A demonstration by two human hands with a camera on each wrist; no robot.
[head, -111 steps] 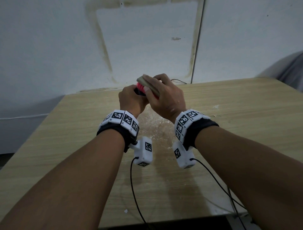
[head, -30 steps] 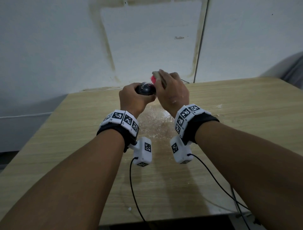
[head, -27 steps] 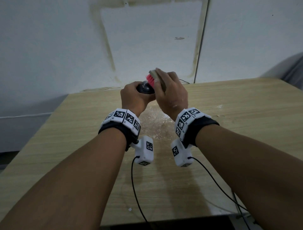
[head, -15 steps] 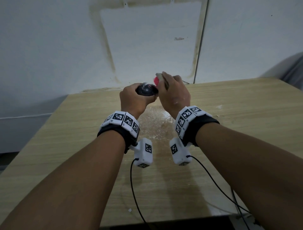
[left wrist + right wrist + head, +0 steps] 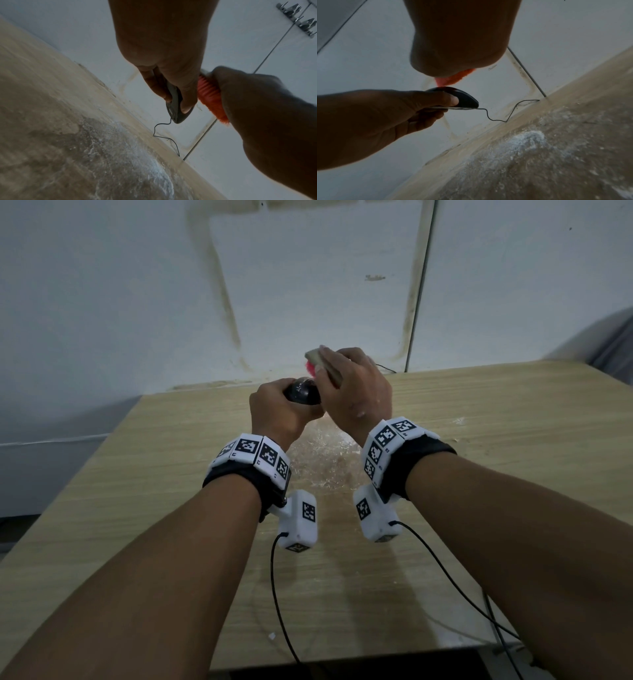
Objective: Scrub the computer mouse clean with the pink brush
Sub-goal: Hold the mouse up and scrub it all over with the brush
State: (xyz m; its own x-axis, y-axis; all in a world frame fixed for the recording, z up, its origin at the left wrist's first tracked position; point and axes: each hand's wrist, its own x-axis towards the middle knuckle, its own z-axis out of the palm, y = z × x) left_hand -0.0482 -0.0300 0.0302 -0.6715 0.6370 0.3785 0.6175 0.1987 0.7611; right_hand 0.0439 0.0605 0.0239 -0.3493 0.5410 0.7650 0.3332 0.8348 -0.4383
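Note:
A glossy black computer mouse [image 5: 303, 394] is held in the air above the table by my left hand [image 5: 279, 412], thumb on its side and fingers under it. The same mouse [image 5: 462, 100] [image 5: 175, 106] shows edge-on in both wrist views. My right hand [image 5: 356, 392] grips the brush [image 5: 322, 364], which has a pale back and pink bristles [image 5: 211, 100]. The bristles [image 5: 452, 79] sit just above the mouse's top near its far end; actual contact cannot be made out.
The mouse's thin black cord [image 5: 510, 112] hangs down to the wooden table [image 5: 496, 440] by the white wall. White powdery residue [image 5: 322, 460] covers the table under my hands. Wrist camera cables [image 5: 281, 604] trail toward the near edge.
The brush has been stroking back and forth over the mouse. Since half a second ago my right hand lifted the brush slightly up and left; my left hand has kept the mouse in place.

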